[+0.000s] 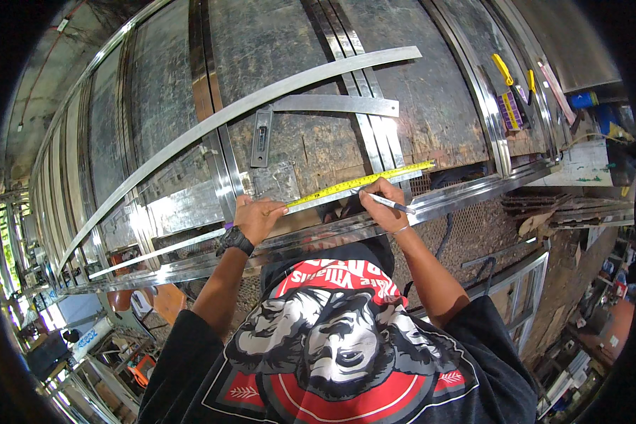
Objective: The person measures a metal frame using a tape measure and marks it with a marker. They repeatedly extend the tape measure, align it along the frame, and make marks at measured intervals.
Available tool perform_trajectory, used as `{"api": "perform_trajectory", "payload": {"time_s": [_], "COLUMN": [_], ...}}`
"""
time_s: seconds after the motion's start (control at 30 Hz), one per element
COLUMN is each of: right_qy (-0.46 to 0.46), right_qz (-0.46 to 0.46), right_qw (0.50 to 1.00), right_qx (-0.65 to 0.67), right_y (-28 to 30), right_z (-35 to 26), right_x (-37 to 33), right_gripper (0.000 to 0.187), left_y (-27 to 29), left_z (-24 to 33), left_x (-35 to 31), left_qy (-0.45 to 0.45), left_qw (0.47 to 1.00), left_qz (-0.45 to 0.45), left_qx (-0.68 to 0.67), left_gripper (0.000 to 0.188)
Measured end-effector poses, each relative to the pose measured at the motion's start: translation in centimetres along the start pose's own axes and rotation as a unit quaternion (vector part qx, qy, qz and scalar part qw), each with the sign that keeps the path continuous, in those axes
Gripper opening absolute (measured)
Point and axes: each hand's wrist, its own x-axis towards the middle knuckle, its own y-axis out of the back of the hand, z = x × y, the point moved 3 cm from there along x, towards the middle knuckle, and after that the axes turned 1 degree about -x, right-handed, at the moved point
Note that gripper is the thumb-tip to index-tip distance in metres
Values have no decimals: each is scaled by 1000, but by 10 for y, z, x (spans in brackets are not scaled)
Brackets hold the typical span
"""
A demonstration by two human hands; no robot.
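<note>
A yellow tape measure blade (332, 188) stretches over a thin metal strip (304, 205) near the front edge of the workbench. My left hand (257, 218) is closed on the blade's left end, thumb and fingers pinched together. The tape's case does not show clearly. In my right hand (383, 203) is a white marker pen (391, 203), gripped as for writing. Its tip side is at the blade, partly hidden by my fingers. Just beyond lies a try square (261, 138), its metal blade (336, 104) pointing right.
A long flat metal bar (261, 94) lies across the bench over several metal profiles (366, 85). At the right are a yellow-handled cutter (502, 69) and a purple and yellow box (509, 111). Shiny metal channels (318, 237) run along the near edge, before my body.
</note>
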Motion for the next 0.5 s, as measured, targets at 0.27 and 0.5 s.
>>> {"api": "perform_trajectory", "payload": {"time_s": [0.27,0.5], "right_qy": [59,57], "right_qz": [1,22], "right_qw": [997,997], "right_qx": [-42,-47], "right_y": [5,6], "right_z": [-6,-5], "right_x": [-4,-30], "right_gripper": [20,19], "left_y": [-5,-7], "left_z": [-4,-5], "left_x": [0,0], "left_qy": [-10,0], "left_qw": [1000,1000], "left_qz": [10,17], "left_qx": [-3,-14], "left_gripper": [25,27]}}
